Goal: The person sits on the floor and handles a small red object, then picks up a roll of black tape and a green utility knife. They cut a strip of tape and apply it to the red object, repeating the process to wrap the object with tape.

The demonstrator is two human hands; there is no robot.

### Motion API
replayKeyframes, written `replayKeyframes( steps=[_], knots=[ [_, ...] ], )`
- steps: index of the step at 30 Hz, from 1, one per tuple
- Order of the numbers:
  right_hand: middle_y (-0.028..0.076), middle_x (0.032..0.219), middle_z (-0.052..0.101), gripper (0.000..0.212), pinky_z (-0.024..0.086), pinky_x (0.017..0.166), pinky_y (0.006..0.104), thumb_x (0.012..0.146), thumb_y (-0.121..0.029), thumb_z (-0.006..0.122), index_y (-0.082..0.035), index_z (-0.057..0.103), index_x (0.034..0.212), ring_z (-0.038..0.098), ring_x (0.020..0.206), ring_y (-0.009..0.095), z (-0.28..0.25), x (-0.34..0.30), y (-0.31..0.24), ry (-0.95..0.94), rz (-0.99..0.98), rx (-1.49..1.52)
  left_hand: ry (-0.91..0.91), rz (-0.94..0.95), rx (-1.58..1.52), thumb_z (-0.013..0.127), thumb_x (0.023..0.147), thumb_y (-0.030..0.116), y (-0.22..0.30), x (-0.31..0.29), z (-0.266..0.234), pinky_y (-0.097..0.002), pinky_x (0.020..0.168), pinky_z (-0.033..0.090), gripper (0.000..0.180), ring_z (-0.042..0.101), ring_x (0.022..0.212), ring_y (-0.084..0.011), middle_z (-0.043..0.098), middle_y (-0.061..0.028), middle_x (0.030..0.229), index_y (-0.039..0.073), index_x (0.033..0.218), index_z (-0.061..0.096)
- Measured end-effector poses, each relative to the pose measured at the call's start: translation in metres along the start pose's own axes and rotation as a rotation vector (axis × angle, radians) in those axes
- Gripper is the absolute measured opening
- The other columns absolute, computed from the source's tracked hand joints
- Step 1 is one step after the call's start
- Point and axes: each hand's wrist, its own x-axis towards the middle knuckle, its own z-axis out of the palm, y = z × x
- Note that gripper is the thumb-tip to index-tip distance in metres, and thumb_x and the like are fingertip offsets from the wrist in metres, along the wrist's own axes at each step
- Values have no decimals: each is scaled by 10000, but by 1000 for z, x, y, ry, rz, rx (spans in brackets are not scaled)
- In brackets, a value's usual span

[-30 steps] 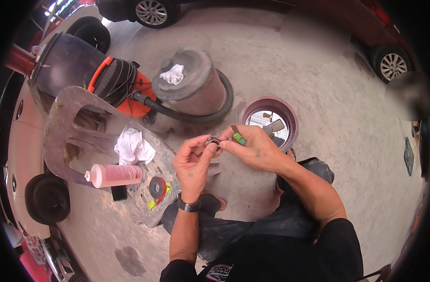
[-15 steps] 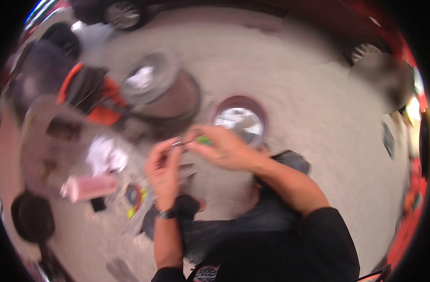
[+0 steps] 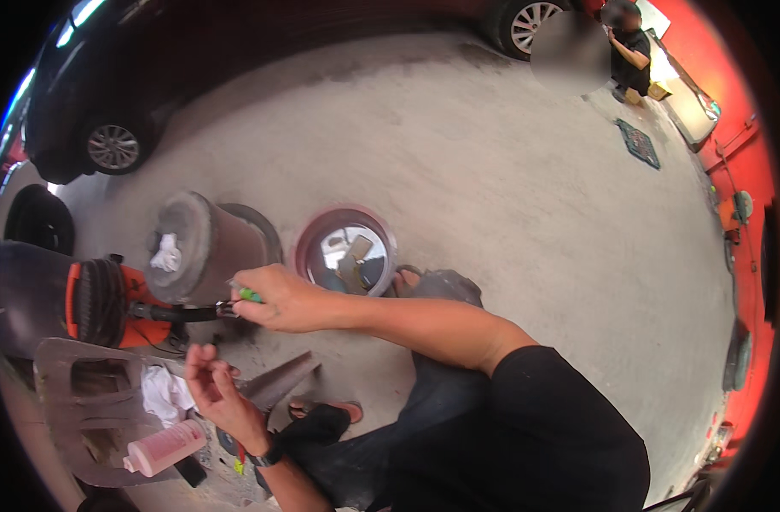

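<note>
My right hand reaches out to the left, closed round a small green-handled tool; the rest of that tool is mostly hidden. Right by its fingertips is the end of a short black hose, with a shiny metal piece at the tip. The hose comes from an orange and black machine with a dark drum. My left hand hovers lower down near the worn plastic chair, its fingers loosely curled and apart, nothing visible in them. A white cloth and a pink bottle lie on the chair.
A lidded bin with a white rag on top stands beyond my right hand. Beside it is a round basin of water with things in it. An angled piece lies by my foot. A dark car and a crouching person are farther off.
My hands were together in front of me, a small metal piece between them. They have parted; the right has moved left to the hose end with the green-handled tool. My view has turned right.
</note>
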Motion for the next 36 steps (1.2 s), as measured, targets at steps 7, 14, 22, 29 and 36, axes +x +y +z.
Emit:
replayKeyframes(
  steps=[7,14,22,29,36],
  knots=[
    [89,717,589,229,477,649,359,947,-223,662,2,623,943,570,695,160,-19,14,-1,172,144,60,-727,48,-713,579,1000,462,116,-51,67,-345,740,478,486,553,883,-199,604,-106,1067,21,1200,609],
    [101,740,612,226,481,657,375,947,-218,654,6,624,943,583,692,179,-23,8,-17,143,172,104,-1031,-97,-1477,536,813,898,171,-83,136,-434,907,440,963,509,1057,-327,551,-250,1171,10,1166,652],
    [258,816,656,219,507,732,461,915,-177,646,40,626,936,674,806,406,-30,9,-19,227,85,87,-1140,-398,-1716,600,779,892,170,-105,155,-435,986,420,923,480,1133,-330,477,-261,1277,67,1193,638],
    [275,819,645,222,505,727,464,908,-173,646,47,616,923,656,798,440,-42,4,-25,190,160,156,-822,-394,-1931,636,762,881,185,-138,181,-439,941,428,884,495,1094,-318,499,-229,1225,80,1138,646],
    [234,809,637,237,495,690,446,929,-187,647,46,606,950,643,745,356,-44,0,-14,252,79,48,-1014,-663,-1571,649,762,869,202,-115,155,-443,880,440,839,515,1008,-310,529,-203,1134,86,1063,646]
  ],
)
